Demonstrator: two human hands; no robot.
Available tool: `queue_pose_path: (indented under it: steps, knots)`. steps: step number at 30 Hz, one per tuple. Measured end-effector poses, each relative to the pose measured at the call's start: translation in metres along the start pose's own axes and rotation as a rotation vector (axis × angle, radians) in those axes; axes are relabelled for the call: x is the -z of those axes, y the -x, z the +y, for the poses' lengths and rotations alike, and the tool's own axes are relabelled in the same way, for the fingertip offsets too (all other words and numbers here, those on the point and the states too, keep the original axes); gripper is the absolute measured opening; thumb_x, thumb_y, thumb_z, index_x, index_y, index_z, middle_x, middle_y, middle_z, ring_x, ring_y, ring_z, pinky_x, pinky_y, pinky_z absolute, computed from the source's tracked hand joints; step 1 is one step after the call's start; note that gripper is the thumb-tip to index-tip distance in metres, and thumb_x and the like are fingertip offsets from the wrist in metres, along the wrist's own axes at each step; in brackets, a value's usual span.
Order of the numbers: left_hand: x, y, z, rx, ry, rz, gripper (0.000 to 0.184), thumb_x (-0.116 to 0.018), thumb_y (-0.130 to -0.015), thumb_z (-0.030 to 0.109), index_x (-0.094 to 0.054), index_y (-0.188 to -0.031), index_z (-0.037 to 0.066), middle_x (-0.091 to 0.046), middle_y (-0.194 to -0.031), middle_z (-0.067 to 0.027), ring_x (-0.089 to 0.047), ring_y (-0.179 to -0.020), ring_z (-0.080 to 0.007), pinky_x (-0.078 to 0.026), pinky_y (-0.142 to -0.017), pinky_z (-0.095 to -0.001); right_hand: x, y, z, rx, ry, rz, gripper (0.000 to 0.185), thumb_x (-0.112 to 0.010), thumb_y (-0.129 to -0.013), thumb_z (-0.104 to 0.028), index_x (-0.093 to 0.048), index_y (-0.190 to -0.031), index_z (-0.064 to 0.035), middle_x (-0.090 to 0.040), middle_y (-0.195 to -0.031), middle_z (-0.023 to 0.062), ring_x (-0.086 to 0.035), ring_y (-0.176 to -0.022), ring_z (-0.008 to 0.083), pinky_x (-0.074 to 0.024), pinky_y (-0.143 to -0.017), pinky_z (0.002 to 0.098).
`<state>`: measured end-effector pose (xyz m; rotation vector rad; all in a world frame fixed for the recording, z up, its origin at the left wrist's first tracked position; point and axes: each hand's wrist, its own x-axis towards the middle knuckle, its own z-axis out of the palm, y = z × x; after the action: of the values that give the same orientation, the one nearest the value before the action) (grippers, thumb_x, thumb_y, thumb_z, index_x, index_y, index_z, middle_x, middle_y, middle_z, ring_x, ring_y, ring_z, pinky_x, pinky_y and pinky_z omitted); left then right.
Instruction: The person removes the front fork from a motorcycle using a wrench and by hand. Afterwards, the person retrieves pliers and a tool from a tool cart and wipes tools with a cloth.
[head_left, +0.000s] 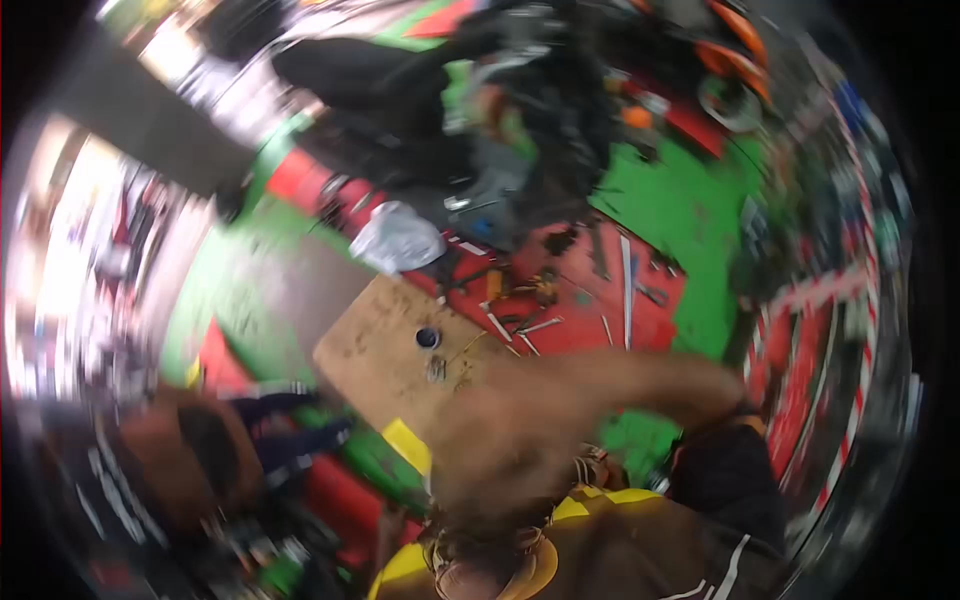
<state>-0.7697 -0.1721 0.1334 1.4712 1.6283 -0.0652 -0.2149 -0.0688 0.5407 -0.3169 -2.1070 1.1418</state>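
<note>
My right forearm reaches in from the right, and my right hand (490, 435) is a large motion-smeared shape close to the camera. Its fingers cannot be made out, nor whether it holds anything. My left hand does not show clearly. Just beyond the right hand lies a tan board (365, 345), bearing a small round dark-blue container (428, 338) and a small metallic part (436, 369). Past the board, several tools and loose parts are scattered over a red floor area (585, 325), among them a long pale strip (627, 285). A clear plastic bag (397, 238) rests at the board's far edge.
Dark machinery or covers (560, 130), blurred, stand beyond the tools. Orange bodywork (733, 62) is at the upper right. Another person (185, 450) is at the lower left. Red-and-white tape (862, 385) runs along the right, beside cluttered items. The floor (690, 210) is green.
</note>
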Motion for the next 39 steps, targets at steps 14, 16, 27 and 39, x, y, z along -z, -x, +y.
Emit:
queue_pose_path:
  steps: [14,16,27,39]
  knots:
    - [0.029,-0.279,0.329,-0.66,-0.61,-0.514,0.054,-0.072,-0.085,0.023,-0.051,-0.13,0.003,-0.062,-0.118,-0.0255,-0.061,-0.109,-0.0385,-0.051,-0.089,-0.0447,-0.091,-0.041,-0.05,-0.329,0.509,0.476,0.023,-0.068,-0.088,-0.022,-0.069,-0.104,-0.0071,-0.062,-0.1,0.0101,-0.062,-0.097,0.0274,-0.0548,-0.077,0.041]
    - [-0.023,-0.263,0.361,-0.733,-0.647,-0.585,0.053,-0.072,-0.084,0.023,-0.052,-0.129,0.003,-0.062,-0.117,-0.0255,-0.061,-0.109,-0.0387,-0.051,-0.089,-0.0449,-0.108,-0.021,-0.068,-0.378,0.541,0.532,0.023,-0.068,-0.088,-0.022,-0.068,-0.106,-0.0074,-0.062,-0.101,0.0102,-0.062,-0.097,0.0277,-0.0545,-0.077,0.0412]
    - [-0.262,-0.071,0.375,-1.036,-1.018,-0.89,0.052,-0.074,-0.083,0.023,-0.054,-0.126,0.003,-0.062,-0.113,-0.0255,-0.061,-0.104,-0.0396,-0.051,-0.086,-0.0458,-0.254,0.146,-0.226,-0.476,0.781,0.752,0.027,-0.066,-0.092,-0.023,-0.066,-0.114,-0.0089,-0.062,-0.103,0.011,-0.062,-0.097,0.0295,-0.0529,-0.08,0.0423]
    - [-0.43,0.094,0.416,-1.205,-1.342,-0.85,0.049,-0.075,-0.081,0.023,-0.056,-0.122,0.003,-0.063,-0.108,-0.0255,-0.062,-0.099,-0.0406,-0.051,-0.084,-0.0469,-0.535,0.246,-0.45,-0.212,1.027,0.901,0.031,-0.063,-0.095,-0.024,-0.062,-0.123,-0.0107,-0.062,-0.106,0.0119,-0.062,-0.097,0.0315,-0.0511,-0.082,0.0436]
